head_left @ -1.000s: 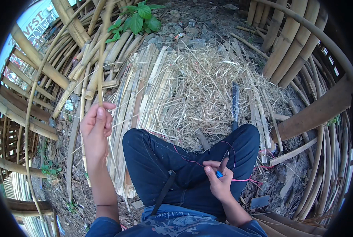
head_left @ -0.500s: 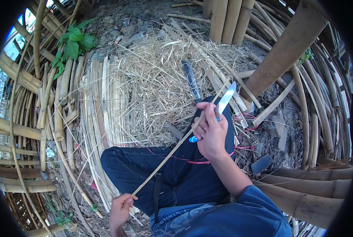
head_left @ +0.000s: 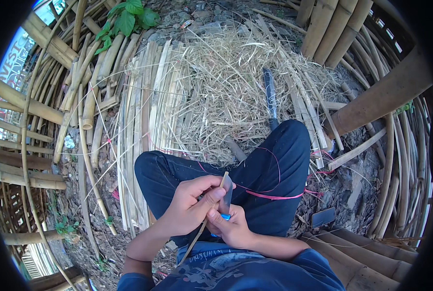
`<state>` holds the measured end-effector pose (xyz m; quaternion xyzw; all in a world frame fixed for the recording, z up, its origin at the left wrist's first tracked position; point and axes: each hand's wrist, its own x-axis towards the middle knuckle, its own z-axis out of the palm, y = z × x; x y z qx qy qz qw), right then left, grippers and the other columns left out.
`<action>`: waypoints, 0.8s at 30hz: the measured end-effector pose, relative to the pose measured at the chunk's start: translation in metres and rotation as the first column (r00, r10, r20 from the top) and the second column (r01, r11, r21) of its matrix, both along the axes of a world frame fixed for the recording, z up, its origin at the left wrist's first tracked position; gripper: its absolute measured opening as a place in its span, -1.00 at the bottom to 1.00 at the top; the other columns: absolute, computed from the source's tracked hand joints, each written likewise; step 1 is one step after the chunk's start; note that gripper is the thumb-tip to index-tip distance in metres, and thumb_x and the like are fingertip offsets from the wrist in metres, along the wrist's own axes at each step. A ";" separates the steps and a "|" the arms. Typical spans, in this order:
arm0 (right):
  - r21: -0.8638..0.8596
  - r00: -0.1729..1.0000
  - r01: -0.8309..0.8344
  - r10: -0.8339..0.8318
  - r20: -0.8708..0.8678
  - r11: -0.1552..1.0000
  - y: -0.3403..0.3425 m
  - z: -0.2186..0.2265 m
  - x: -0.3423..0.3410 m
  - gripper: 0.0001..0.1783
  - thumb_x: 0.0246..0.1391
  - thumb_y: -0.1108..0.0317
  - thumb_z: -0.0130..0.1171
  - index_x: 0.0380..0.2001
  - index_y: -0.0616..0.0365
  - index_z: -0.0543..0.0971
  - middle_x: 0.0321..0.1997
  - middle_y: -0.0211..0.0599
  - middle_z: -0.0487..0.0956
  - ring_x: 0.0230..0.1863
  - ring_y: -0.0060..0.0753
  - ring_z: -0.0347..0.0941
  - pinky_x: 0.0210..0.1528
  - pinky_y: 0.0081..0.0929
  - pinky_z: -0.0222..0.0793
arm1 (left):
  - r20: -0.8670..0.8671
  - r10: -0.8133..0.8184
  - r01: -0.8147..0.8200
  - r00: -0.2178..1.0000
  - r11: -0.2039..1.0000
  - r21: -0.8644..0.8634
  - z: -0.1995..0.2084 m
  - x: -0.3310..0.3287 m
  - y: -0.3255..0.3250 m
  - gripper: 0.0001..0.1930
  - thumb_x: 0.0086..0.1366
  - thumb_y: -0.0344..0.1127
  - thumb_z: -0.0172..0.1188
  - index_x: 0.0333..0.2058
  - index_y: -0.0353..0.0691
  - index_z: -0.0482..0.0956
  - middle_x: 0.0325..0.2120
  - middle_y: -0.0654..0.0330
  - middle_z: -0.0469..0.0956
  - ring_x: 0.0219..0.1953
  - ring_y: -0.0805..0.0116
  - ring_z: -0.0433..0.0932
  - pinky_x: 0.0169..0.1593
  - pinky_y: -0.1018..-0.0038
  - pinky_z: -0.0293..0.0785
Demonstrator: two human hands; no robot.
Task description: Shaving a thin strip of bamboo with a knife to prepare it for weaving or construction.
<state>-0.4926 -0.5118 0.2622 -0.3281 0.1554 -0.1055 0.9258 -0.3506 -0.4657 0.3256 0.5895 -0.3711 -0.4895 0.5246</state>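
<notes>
Above my lap, my left hand pinches a thin bamboo strip near its upper end, with the rest slanting down toward my shirt. My right hand is closed on the blue handle of a knife, close beside the left. Its blade points up, lying against or just beside the strip's end; exact contact is hidden by my fingers. A pink cord runs across my dark trousers. Beyond my knees, a long dark blade lies on a heap of bamboo shavings.
Split bamboo slats lie side by side left of the shavings. Thick bamboo poles stand and lean at the right, others lie at my lower right. A dark flat phone-like object rests on the ground. A leafy plant grows at the far left.
My right hand with the knife has come down and inward to my lap. The left hand has moved up from the strip's lower end to its upper end, and the view has shifted.
</notes>
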 end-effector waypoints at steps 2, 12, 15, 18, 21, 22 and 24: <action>-0.149 0.992 0.128 -0.126 0.020 0.981 -0.001 0.000 -0.004 -0.58 0.31 0.06 -0.02 -0.18 0.28 0.47 -0.64 -0.58 0.23 -0.66 -0.76 0.04 -0.63 -0.66 -0.09 | 0.032 0.177 -0.175 0.984 0.983 -0.061 -0.014 -0.009 0.004 -0.77 0.43 -0.32 -0.01 -0.10 -0.36 0.51 -0.36 0.22 0.56 -0.43 0.60 0.45 -0.34 0.65 0.41; -0.275 0.931 0.294 -0.340 -0.135 0.915 -0.024 -0.012 -0.024 -0.57 0.37 0.05 -0.15 -0.12 0.23 0.47 -0.60 -0.62 0.22 -0.61 -0.79 0.03 -0.57 -0.71 -0.07 | -0.083 0.271 -0.282 0.959 0.944 -0.171 -0.051 -0.060 0.015 -0.75 0.38 -0.34 0.08 -0.07 -0.39 0.45 -0.19 0.19 0.43 -0.26 0.53 0.45 -0.21 0.62 0.39; -0.326 0.940 0.265 -0.318 -0.122 0.907 -0.032 -0.012 -0.025 -0.57 0.37 0.06 -0.16 -0.12 0.23 0.48 -0.60 -0.62 0.24 -0.60 -0.79 0.04 -0.56 -0.72 -0.05 | 0.107 0.381 -0.376 0.918 0.924 -0.063 -0.060 -0.068 0.026 -0.70 0.22 -0.64 0.18 -0.06 -0.38 0.45 -0.33 0.21 0.46 -0.44 0.61 0.43 -0.42 0.74 0.33; -0.438 0.961 0.244 -0.277 -0.012 0.865 -0.049 -0.017 -0.027 -0.34 0.33 -0.19 -0.29 0.02 0.25 0.41 -0.61 -0.57 0.23 -0.61 -0.79 0.05 -0.58 -0.72 -0.05 | 0.205 0.449 -0.439 0.870 0.894 -0.091 -0.061 -0.066 0.029 -0.76 0.22 -0.62 0.19 -0.11 -0.38 0.52 -0.37 0.18 0.52 -0.43 0.56 0.52 -0.39 0.67 0.44; -0.332 0.987 0.156 -0.156 0.027 0.930 -0.072 -0.007 -0.028 -0.30 0.33 -0.20 -0.33 0.19 0.20 0.25 -0.61 -0.53 0.23 -0.63 -0.77 0.02 -0.59 -0.74 -0.05 | 0.330 0.393 -0.365 0.858 0.919 -0.145 -0.059 -0.059 0.030 -0.79 0.25 -0.60 0.16 -0.12 -0.40 0.53 -0.38 0.12 0.55 -0.47 0.54 0.49 -0.44 0.66 0.40; -0.331 0.987 0.159 -0.160 0.025 0.930 -0.079 -0.003 -0.028 -0.30 0.33 -0.20 -0.33 0.19 0.20 0.25 -0.61 -0.53 0.23 -0.63 -0.77 0.02 -0.59 -0.74 -0.05 | 0.401 0.348 -0.289 0.847 0.936 -0.200 -0.059 -0.057 0.031 -0.77 0.28 -0.58 0.14 -0.08 -0.41 0.51 -0.40 0.15 0.54 -0.53 0.59 0.42 -0.49 0.68 0.33; -0.165 0.997 -0.071 0.075 0.019 0.984 -0.091 0.004 -0.027 -0.39 0.36 -0.12 -0.29 0.17 0.19 0.27 -0.61 -0.53 0.23 -0.64 -0.77 0.01 -0.60 -0.75 -0.06 | 0.412 0.340 -0.272 0.845 0.938 -0.216 -0.057 -0.056 0.033 -0.77 0.28 -0.58 0.13 -0.08 -0.42 0.52 -0.40 0.12 0.55 -0.54 0.58 0.42 -0.49 0.67 0.34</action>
